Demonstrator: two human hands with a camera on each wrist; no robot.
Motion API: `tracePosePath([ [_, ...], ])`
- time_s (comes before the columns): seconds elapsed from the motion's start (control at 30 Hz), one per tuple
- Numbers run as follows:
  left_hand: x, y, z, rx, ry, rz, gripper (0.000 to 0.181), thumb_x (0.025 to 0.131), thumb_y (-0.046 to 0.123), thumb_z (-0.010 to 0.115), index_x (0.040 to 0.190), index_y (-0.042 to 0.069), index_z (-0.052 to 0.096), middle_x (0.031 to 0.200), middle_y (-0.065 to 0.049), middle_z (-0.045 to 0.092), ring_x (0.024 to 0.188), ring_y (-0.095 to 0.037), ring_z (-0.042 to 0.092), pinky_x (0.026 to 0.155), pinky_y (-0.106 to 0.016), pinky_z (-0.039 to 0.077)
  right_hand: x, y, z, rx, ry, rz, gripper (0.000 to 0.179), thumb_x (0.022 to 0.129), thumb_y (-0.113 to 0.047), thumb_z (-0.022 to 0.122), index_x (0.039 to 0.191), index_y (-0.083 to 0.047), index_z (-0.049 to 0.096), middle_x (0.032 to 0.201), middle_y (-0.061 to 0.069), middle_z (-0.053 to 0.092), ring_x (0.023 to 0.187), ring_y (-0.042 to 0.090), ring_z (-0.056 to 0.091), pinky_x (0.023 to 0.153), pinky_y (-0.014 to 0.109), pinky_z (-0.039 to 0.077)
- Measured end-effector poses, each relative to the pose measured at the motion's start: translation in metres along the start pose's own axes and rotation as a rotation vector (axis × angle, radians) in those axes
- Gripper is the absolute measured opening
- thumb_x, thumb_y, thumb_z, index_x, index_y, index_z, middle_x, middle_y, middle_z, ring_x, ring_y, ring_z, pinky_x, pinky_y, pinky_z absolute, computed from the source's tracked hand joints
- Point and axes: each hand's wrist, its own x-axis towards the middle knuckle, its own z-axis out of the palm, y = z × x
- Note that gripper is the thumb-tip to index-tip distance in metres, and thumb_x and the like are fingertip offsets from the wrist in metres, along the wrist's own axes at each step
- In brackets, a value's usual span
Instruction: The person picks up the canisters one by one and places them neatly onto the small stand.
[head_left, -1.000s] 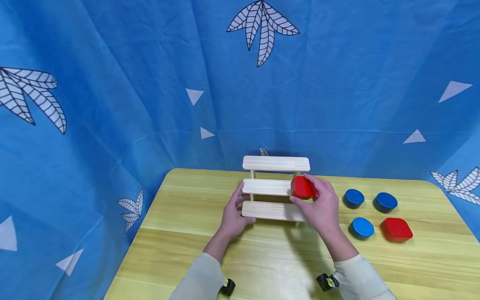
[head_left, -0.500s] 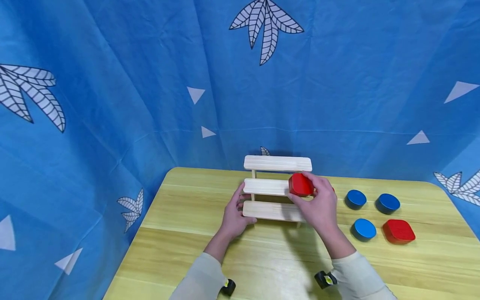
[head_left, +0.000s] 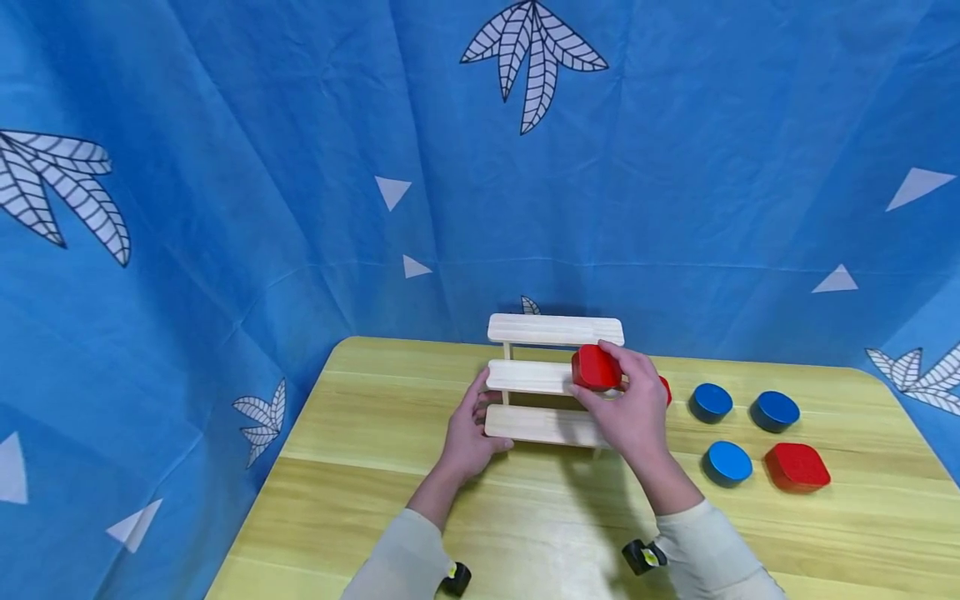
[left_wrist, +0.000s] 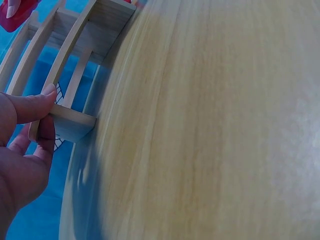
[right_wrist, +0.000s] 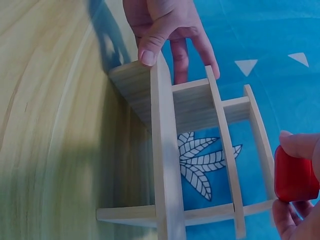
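A small three-tier wooden shelf [head_left: 555,329] stands near the back of the table. My left hand [head_left: 467,437] grips its left end; in the left wrist view, the thumb of the left hand [left_wrist: 25,160] lies on the lowest board with fingers curled beneath. My right hand [head_left: 637,412] pinches a red rounded-square block [head_left: 596,368] between thumb and fingers, overlapping the right part of the middle board. From the right wrist view, that red block [right_wrist: 295,176] is beside the upper boards. Another red piece [head_left: 666,389] peeks out behind my right hand, mostly hidden.
Right of the shelf on the wooden table [head_left: 555,533] lie a dark blue round block [head_left: 710,402], a second dark blue one [head_left: 775,411], a lighter blue one [head_left: 727,463] and a red block [head_left: 797,467]. A blue patterned cloth [head_left: 480,183] hangs behind.
My right hand has shifted slightly left along the shelf with the red block, uncovering part of the red piece behind it. My left hand keeps its grip in place.
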Motion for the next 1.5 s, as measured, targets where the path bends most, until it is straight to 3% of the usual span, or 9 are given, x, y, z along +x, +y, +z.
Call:
tracePosePath([
  [0.4, 0.000, 0.002, 0.000, -0.038, -0.006, -0.009, 0.123, 0.064, -0.028, 0.077, 0.159, 0.032, 0.027, 0.137, -0.010, 0.052, 0.112, -0.031, 0.054, 0.080, -0.037, 0.057, 0.006, -0.002, 0.003, 0.009, -0.002, -0.017, 0.075, 0.067, -0.014, 0.094, 0.135, -0.012, 0.063, 0.128, 0.015, 0.056, 0.114, 0.032, 0.054, 0.081, 0.052, 0.056],
  [0.83, -0.002, 0.001, -0.002, -0.019, -0.005, 0.019, 0.125, 0.061, -0.029, 0.077, 0.157, 0.035, 0.030, 0.133, -0.008, 0.055, 0.109, -0.028, 0.056, 0.079, -0.036, 0.057, 0.011, -0.009, 0.007, 0.026, -0.010, -0.066, 0.074, 0.066, -0.012, 0.094, 0.134, -0.010, 0.063, 0.128, 0.016, 0.056, 0.114, 0.032, 0.053, 0.078, 0.051, 0.056],
  [1.5, -0.002, 0.004, 0.001, -0.025, -0.002, 0.000, 0.126, 0.061, -0.029, 0.077, 0.157, 0.037, 0.030, 0.132, -0.007, 0.055, 0.109, -0.027, 0.056, 0.079, -0.036, 0.057, 0.023, -0.010, 0.011, 0.007, -0.019, -0.046, 0.072, 0.068, -0.013, 0.093, 0.133, -0.009, 0.063, 0.126, 0.016, 0.057, 0.111, 0.033, 0.054, 0.079, 0.050, 0.056],
])
